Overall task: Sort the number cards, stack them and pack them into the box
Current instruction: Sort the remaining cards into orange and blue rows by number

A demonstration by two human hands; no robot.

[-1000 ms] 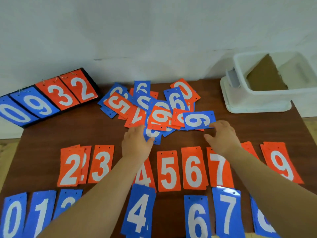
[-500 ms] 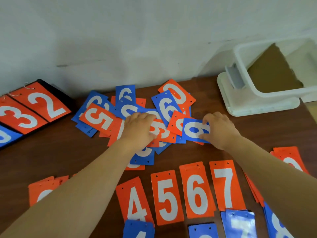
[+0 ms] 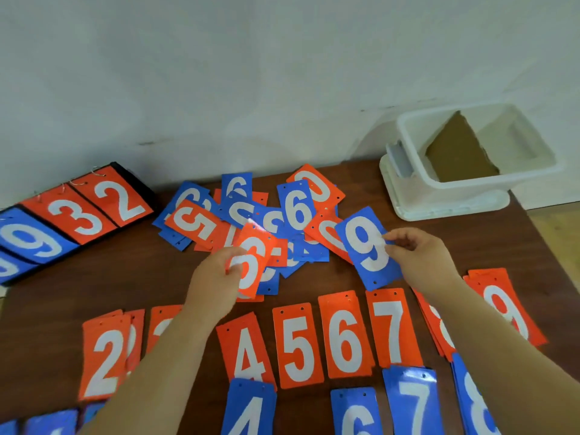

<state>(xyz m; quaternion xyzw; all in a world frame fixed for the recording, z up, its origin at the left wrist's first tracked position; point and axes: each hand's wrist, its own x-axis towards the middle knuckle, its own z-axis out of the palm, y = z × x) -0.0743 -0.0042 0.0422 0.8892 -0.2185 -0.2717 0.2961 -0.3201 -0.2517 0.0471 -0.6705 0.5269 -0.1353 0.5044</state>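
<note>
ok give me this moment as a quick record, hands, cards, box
left hand: pinches an orange card, digit 6 or 9, partly covered
right hand: pinches a blue card reading 9 as seen, holes toward the person
loose pile: mixed orange and blue cards, unsorted, behind the orange row
orange row: 2, 4, 5, 6, 7 readable, face up
blue row: 4, 6, 7, 8, nearest, partly cut off
box: white, far right, open, brown sheet inside, no cards seen
flip scoreboard: far left, shows 9, 3, 2
</note>
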